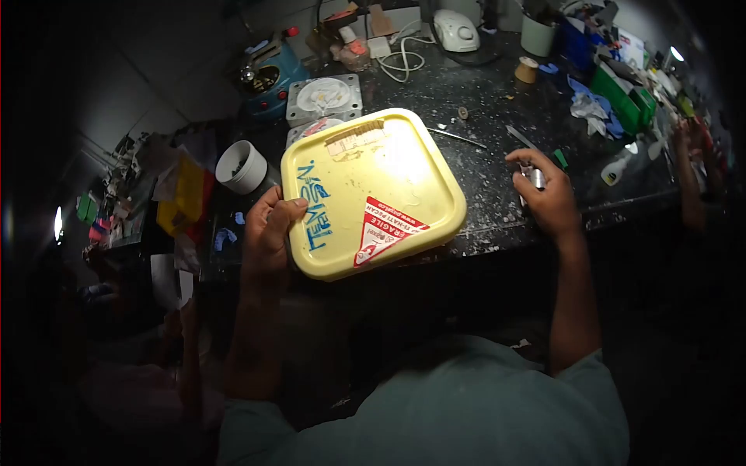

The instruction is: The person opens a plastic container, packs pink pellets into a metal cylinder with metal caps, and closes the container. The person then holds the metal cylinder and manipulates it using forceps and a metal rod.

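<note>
A yellow plastic lid [350, 182] with blue handwriting and a red triangular "FRAGILE" sticker is tilted over the front edge of the dark bench. My left hand [270, 225] grips its left edge, thumb on top and fingers beneath. To the right, my right hand [546, 194] is curled around a small shiny metal object [534, 177] above the bench. A thin metal rod [457, 138] and a flat blade-like tool [521, 137] lie between the lid and my right hand. Whatever is under the lid is hidden.
The speckled dark bench [482, 93] holds a white cup [242, 167], a blue machine [273, 81], a metal plate mould [325, 97], a white device with cable [456, 31], a green box [624, 97] and blue gloves [594, 109]. Part of another person's arm [189, 342] shows at left.
</note>
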{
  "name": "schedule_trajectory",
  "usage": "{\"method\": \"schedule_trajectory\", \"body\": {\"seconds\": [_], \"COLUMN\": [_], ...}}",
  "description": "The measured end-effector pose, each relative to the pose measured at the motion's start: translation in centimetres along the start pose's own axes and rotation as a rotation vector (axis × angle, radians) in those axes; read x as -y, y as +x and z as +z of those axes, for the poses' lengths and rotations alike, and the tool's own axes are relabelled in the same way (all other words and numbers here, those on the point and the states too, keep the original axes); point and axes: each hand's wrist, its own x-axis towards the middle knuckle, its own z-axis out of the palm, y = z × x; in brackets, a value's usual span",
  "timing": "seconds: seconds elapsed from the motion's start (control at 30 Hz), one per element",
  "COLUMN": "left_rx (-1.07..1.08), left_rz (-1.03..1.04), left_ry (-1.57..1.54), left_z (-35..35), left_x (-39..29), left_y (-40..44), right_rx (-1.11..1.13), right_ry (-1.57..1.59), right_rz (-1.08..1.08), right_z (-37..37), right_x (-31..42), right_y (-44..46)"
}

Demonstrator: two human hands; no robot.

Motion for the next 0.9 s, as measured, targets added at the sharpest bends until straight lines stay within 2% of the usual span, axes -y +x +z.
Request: {"method": "schedule_trajectory", "body": {"seconds": [0.03,0.1,0.2,0.3,0.43,0.57,0.63,0.67,0.77,0.8,0.9], "left_rx": [0.009,0.08,0.127,0.105,0.051,0.034,0.126,0.157,0.298,0.296,0.172], "left_rz": [0.033,0.036,0.01,0.018,0.025,0.041,0.103,0.161,0.119,0.108,0.076], "left_ry": [-0.017,0.003,0.012,-0.004,-0.301,-0.379,-0.522,-0.542,-0.675,-0.697,-0.654], "left_z": [0.1,1.2,1.6,1.8,1.5,0.5,-1.3,-1.3,0.2,0.3,0.4], "left_x": [0.7,-0.6,0.2,0.8,2.6,4.4,6.5,7.0,5.6,5.4,5.8], "left_y": [-0.1,0.2,0.4,-0.1,-0.2,-0.1,0.5,0.7,-0.4,-0.4,0.1], "right_rx": [-0.011,-0.107,-0.071,-0.069,-0.09,0.018,0.029,0.042,0.142,0.147,0.241], "right_ry": [-0.016,-0.141,-0.295,-0.313,-0.401,-0.269,-0.237,-0.224,-0.194,-0.173,-0.188], "right_rz": [0.001,-0.208,-0.296,-0.378,-0.516,-0.412,-0.433,-0.343,-0.228,-0.319,-0.352], "right_z": [0.3,1.0,1.0,1.0,1.2,-0.6,-2.4,-3.4,-4.6,-4.2,-3.6], "right_x": [-0.5,-0.6,-0.5,-1.2,-1.5,0.1,0.0,0.3,-1.2,-2.1,-2.1], "right_y": [-0.3,0.2,0.5,0.7,1.1,2.6,4.6,5.2,6.4,6.4,6.3]}}
